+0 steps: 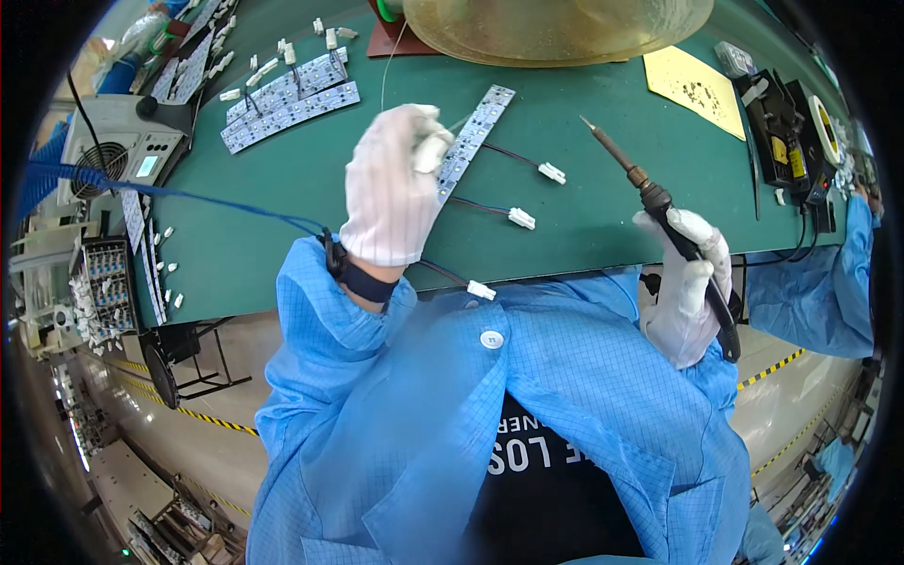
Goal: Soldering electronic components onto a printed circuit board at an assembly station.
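Observation:
My gloved right hand (687, 282) is wrapped round the black handle of a soldering iron (650, 193), whose tip points up and left, apart from the boards. My gloved left hand (395, 184) has its fingers curled in a pinch at the left edge of an LED strip board (478, 132). A thin solder wire (386, 75) runs down into this hand from the far side, and a short end shows past the fingertips. White plugs (552, 173) on dark leads trail to the right of the board. My left hand hides part of the board.
More LED boards (292, 113) with white plugs lie at the far left. A round amber-coloured cover (565, 28) stands at the back. A yellow sheet (695, 91) with dark bits, tweezers (753, 174) and a black iron stand (777, 141) are on the right. A blue cord (188, 191) stretches from my left wrist.

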A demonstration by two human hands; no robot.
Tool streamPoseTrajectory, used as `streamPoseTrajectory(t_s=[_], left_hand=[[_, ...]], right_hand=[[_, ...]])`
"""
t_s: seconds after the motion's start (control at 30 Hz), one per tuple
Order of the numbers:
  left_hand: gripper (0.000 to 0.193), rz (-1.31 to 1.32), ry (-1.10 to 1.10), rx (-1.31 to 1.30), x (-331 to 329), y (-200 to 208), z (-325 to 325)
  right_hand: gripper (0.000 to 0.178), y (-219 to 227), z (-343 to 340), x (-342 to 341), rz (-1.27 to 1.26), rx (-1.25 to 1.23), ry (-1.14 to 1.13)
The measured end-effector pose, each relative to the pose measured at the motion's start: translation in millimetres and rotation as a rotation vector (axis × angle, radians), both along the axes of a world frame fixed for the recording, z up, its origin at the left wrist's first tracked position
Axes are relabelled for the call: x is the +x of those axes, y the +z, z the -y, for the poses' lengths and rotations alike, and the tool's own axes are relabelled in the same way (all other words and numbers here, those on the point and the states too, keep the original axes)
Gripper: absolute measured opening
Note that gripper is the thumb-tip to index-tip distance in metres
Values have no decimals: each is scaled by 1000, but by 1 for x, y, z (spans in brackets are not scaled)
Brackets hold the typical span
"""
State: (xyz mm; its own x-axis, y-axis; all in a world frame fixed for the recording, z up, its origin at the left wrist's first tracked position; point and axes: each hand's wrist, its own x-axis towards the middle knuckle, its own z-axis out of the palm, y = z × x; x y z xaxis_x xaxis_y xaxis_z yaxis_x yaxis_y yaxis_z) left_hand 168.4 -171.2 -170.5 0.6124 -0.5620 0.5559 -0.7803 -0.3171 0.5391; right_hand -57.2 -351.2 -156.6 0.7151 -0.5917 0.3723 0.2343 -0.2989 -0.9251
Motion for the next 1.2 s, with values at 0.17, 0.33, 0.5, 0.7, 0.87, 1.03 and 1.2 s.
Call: streamPoseTrajectory(t_s=[0.17,0.33,0.5,0.7,0.87,1.03,1.2], left_hand=[[18,274,13,271,-10,-10,4],[28,152,-131,309,-25,8,-7],[32,-1124,-287,-211,-40,20,-6],[33,-1028,-263,-325,-67,14,6],[18,-444,-282,-72,-70,23,-2],[10,-467,-127,0,-55,30,-17],[5,-215,-85,93,-51,20,-26]], right_hand=[[27,-6,6,16,-7,22,-11],[22,-11,11,34,69,215,-55],[36,-17,14,46,142,380,-65],[49,-16,11,41,82,330,-28],[47,-14,9,40,49,255,-14],[28,-2,-3,29,150,21,-73],[30,12,-8,27,-15,-480,152]])
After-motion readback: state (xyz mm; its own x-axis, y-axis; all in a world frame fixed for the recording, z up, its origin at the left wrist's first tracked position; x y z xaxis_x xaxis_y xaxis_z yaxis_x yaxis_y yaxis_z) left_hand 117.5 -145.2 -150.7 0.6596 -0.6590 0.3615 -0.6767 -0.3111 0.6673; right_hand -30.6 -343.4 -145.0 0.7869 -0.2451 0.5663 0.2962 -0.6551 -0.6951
